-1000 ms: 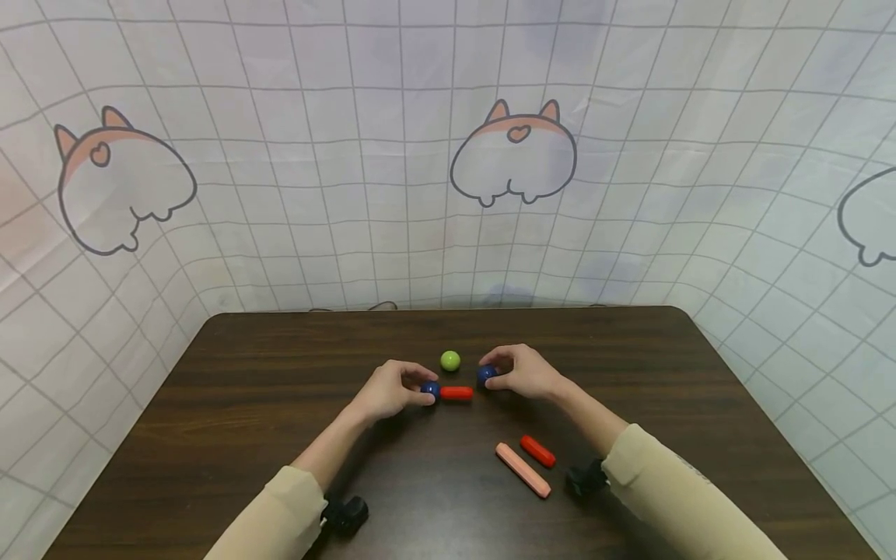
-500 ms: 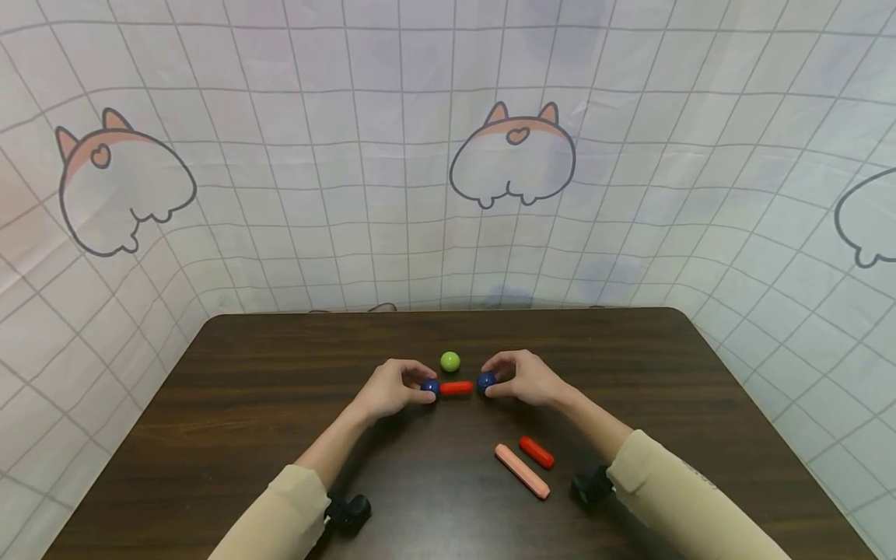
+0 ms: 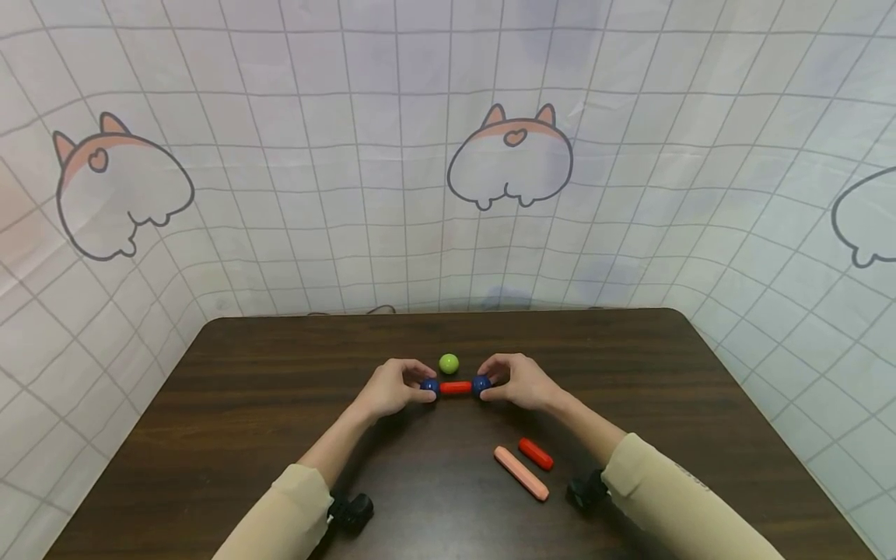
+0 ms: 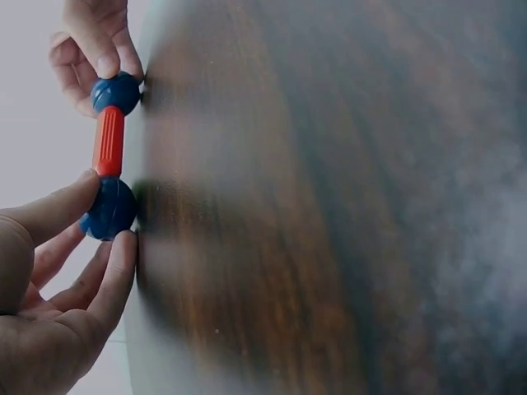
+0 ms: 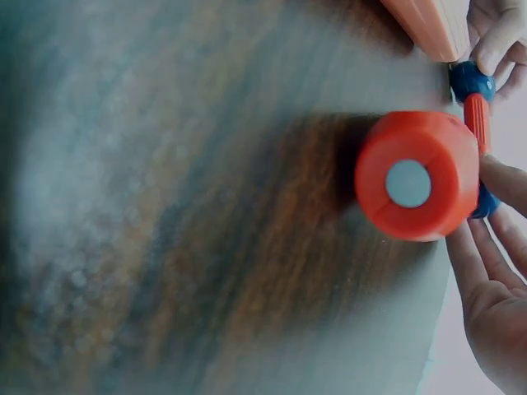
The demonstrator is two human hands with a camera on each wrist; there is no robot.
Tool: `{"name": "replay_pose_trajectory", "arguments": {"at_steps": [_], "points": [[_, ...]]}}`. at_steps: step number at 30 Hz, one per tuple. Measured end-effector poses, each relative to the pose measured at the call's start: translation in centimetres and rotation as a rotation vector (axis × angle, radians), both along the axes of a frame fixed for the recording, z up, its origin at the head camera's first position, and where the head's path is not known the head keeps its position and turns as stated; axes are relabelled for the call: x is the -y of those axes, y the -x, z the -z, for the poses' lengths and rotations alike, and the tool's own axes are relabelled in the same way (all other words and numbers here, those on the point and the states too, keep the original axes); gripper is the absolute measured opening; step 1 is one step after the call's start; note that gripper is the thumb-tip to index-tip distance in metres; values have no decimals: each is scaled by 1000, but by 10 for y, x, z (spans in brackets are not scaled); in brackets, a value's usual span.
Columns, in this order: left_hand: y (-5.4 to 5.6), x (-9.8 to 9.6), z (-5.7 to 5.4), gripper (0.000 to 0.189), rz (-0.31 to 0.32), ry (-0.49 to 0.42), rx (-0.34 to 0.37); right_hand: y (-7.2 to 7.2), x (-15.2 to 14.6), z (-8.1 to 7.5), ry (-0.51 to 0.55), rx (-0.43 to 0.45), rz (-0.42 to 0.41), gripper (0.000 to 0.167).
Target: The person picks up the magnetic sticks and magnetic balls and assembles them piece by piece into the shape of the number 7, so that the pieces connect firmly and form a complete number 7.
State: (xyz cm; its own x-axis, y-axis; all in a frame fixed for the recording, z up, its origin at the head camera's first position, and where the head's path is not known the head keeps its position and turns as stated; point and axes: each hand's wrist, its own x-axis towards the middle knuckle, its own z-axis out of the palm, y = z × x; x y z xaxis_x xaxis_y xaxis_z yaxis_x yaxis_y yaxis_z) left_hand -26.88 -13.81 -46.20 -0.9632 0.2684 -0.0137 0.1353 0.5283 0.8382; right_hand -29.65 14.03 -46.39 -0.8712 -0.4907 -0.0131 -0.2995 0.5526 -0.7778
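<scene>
A short red rod [image 3: 456, 387] lies crosswise between two blue balls, one touching each end. My left hand [image 3: 389, 390] pinches the left blue ball [image 4: 113, 209] between thumb and fingers. On the other side, my right hand [image 3: 523, 383] holds the right blue ball [image 3: 481, 386] the same way. In the left wrist view the rod's grooved side [image 4: 109, 141] shows between both balls in one line. Just behind the rod sits a green ball [image 3: 449, 364], touched by neither hand.
A second red rod [image 3: 536, 453] and a longer peach rod [image 3: 521, 474] lie on the dark wooden table [image 3: 231, 420], nearer than my right hand. The near red rod's end [image 5: 408, 183] shows a round metallic disc. A white gridded cloth [image 3: 336, 194] hangs behind the table.
My right hand has brought its blue ball left and slightly nearer, against the red rod's right end. The rod has straightened a little. My left hand keeps its hold.
</scene>
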Motion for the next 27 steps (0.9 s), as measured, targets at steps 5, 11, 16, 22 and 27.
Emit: {"name": "replay_pose_trajectory", "arguments": {"at_steps": [5, 11, 16, 22, 27], "points": [[1, 0, 2, 27, 1, -10, 4, 0, 0, 1, 2, -9, 0, 29], [3, 0, 2, 27, 13, -2, 0, -1, 0, 1, 7, -11, 5, 29], [5, 1, 1, 26, 17, -4, 13, -1, 1, 1, 14, -17, 2, 30], [7, 3, 5, 27, 34, -45, 35, -1, -1, 2, 12, -14, 13, 31], [8, 4, 5, 28, 53, -76, 54, -1, -4, 2, 30, -6, 13, 34]]}}
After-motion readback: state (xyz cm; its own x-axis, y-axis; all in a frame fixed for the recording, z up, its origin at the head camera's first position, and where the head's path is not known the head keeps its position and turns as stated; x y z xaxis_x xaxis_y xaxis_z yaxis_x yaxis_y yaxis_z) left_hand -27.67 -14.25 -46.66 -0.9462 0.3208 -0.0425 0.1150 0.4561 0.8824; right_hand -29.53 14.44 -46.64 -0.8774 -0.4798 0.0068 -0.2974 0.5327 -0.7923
